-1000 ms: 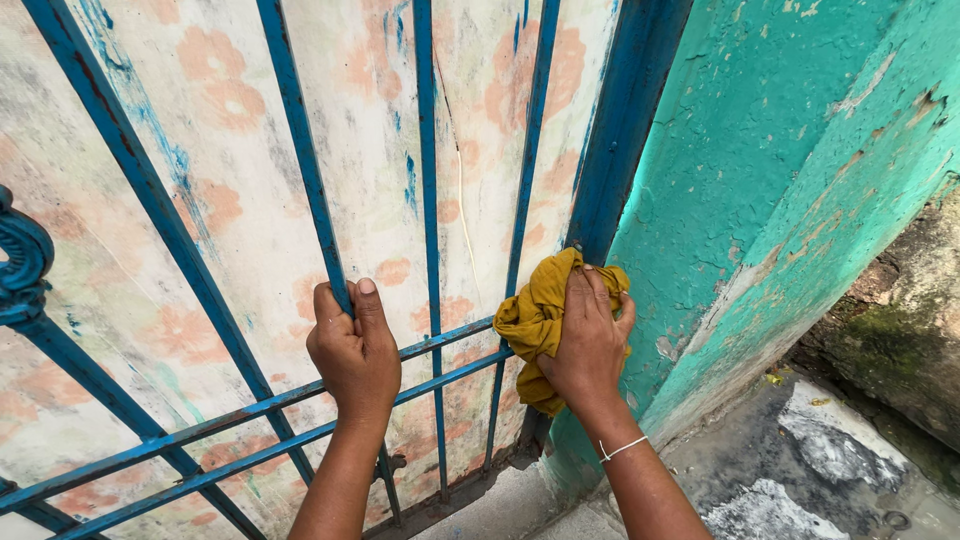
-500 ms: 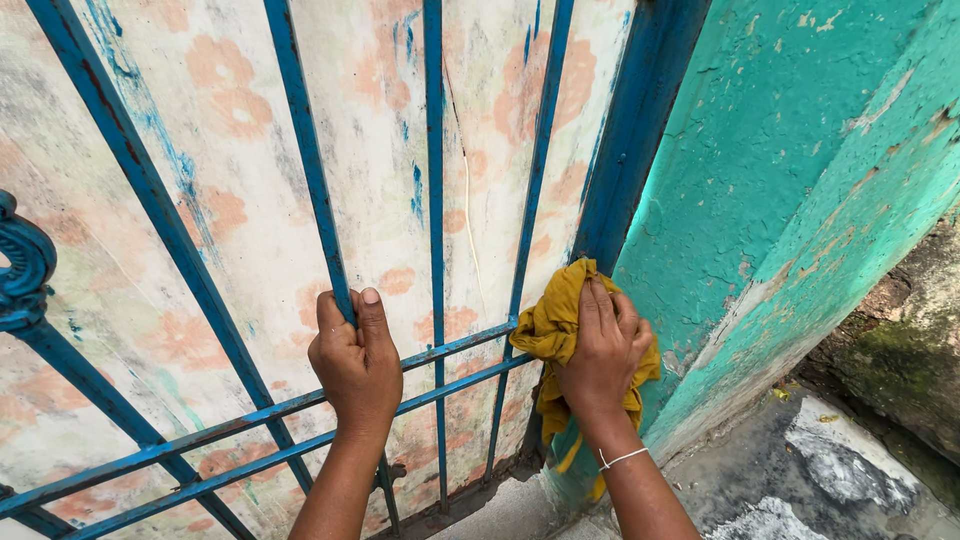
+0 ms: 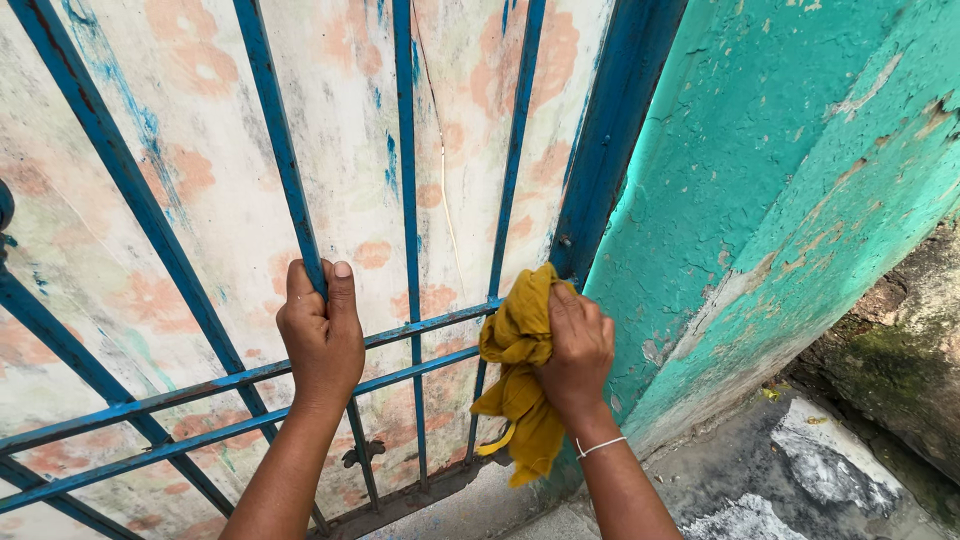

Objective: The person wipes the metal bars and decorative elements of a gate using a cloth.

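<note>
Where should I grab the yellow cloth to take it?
Probably the loose tail of the cloth, from below: it hangs free under the right hand, which presses the bunched top against a bar. The left hand grips another bar.

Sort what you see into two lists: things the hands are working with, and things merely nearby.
In use: left hand gripping a blue gate bar; right hand pressing a yellow cloth against the gate.
Nearby: turquoise wall, mossy stone.
</note>
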